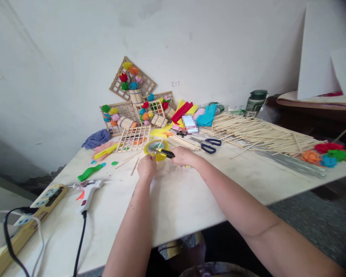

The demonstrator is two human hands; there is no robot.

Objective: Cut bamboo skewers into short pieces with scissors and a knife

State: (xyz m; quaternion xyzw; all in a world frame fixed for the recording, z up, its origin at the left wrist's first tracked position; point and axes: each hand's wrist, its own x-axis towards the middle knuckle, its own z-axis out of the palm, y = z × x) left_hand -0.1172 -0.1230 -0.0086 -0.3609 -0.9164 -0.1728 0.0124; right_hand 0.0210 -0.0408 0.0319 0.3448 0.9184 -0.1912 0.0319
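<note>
Home craft corner, a makeshift workshop. White table against a bare plaster wall. Bamboo sticks heaped at 3 o'clock, finished stick-frame flower pieces at 11, glue gun and power strip at 8.

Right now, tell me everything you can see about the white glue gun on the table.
The white plastic glue gun lies on its side on the pale tabletop, left of the left hand, untouched. Its nozzle points left toward the yellow power strip; it has an orange trigger, a small red switch on the grip, and a black cord trailing toward the near edge.
</note>
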